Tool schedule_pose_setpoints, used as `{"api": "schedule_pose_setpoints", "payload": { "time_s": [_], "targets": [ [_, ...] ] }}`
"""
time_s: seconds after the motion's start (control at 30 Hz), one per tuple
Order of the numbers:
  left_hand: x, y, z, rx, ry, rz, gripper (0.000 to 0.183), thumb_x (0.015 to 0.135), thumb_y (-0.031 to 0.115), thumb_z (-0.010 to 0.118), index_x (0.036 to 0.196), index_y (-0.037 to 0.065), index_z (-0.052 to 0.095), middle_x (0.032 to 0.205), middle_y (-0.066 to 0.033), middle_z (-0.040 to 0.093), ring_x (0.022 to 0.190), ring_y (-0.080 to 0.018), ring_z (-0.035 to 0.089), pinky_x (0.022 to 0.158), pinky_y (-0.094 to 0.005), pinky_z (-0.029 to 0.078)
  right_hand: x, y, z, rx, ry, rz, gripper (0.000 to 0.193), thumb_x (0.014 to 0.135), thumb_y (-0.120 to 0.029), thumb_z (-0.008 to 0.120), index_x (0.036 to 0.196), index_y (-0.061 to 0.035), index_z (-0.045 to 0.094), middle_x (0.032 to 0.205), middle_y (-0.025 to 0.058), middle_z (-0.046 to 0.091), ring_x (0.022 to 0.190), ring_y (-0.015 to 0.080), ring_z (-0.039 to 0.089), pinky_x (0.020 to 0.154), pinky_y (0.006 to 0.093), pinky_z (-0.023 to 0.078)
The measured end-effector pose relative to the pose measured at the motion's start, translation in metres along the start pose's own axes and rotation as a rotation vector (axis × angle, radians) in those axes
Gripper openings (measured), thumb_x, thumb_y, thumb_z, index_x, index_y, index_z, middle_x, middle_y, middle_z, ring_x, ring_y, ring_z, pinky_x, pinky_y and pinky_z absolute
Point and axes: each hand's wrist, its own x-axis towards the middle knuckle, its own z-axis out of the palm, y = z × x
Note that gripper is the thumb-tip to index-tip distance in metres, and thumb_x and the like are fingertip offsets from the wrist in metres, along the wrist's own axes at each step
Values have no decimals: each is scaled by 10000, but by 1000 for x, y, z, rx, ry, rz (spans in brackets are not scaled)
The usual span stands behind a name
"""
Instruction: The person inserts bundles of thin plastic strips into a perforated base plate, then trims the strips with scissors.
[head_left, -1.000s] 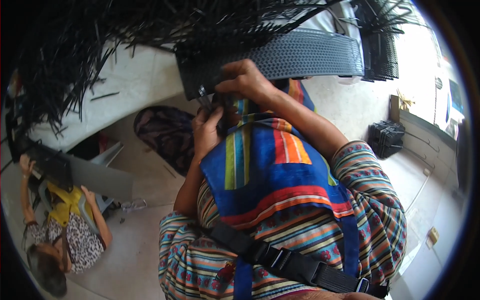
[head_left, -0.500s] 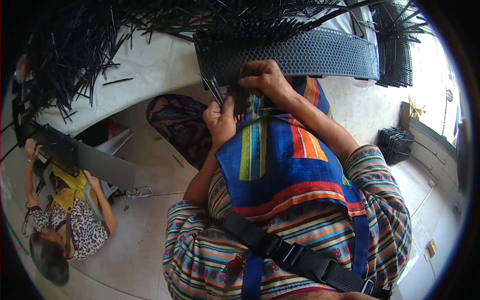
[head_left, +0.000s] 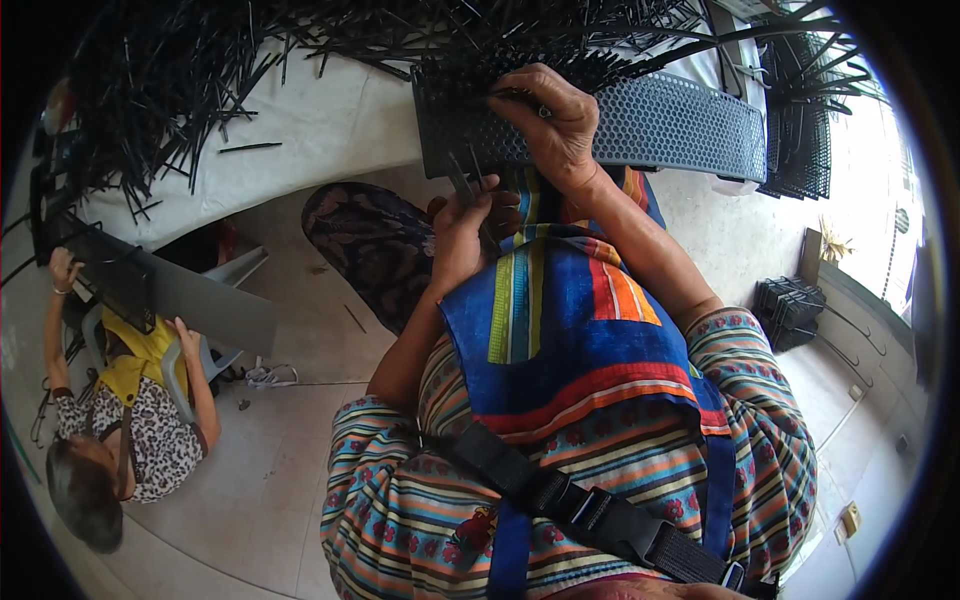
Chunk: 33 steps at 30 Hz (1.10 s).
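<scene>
Just ahead of both hands, in the head view, a perforated panel spans from above the left hand to well right of the right hand. The left hand is closed around a few dark strips, their ends pointing up toward the panel's near edge. The right hand is raised over the panel with thumb and fingertips pinched together; what lies between them, if anything, is too dark to tell.

The step in hand looks to be setting strips into the panel's holes one at a time. It seems to call for a fine pinch and careful lining up with a hole, the left hand keeping its supply close.

As for containers, the panel comes nearest to one: beyond the right fingertips, black bristle-like strips stand thickly on its left part, while the part right of that hand shows bare holes. Ahead and left of the left hand, a loose pile of black strips lies straight on the pale tabletop.
</scene>
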Motion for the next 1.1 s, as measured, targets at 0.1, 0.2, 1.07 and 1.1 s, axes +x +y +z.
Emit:
{"api": "schedule_pose_setpoints", "payload": {
  "time_s": [0.1,0.2,1.07,1.1],
  "targets": [
    [-2,-3,-6,-12,-35,-73,215,972,129,524,1145,11,573,954,-146,674,769,-200,667,701,-314,540,-3,1,-1,-6,-36,45,164,766,54,719,916,-4,684,843,41,662,753,81,621,649,205,493],
    [-4,-5,-6,173,-95,68,216,974,128,511,1149,10,554,975,-158,668,811,-232,671,732,-334,546,-7,4,-1,39,-27,119,150,785,62,703,921,2,681,833,42,664,743,81,637,646,201,508],
    [4,-11,-16,6,-11,-43,169,962,89,532,1100,12,593,956,-146,686,819,-218,680,734,-331,562,8,-5,15,-259,-115,-41,184,750,-57,747,929,-51,703,817,86,660,691,208,671,595,280,514],
    [4,-11,-17,-33,-22,-52,169,961,90,537,1100,16,597,962,-142,685,832,-216,679,744,-331,560,12,-8,16,-332,-156,-49,176,758,-71,739,930,-62,705,816,84,658,694,224,671,594,288,516]
  ]
}}
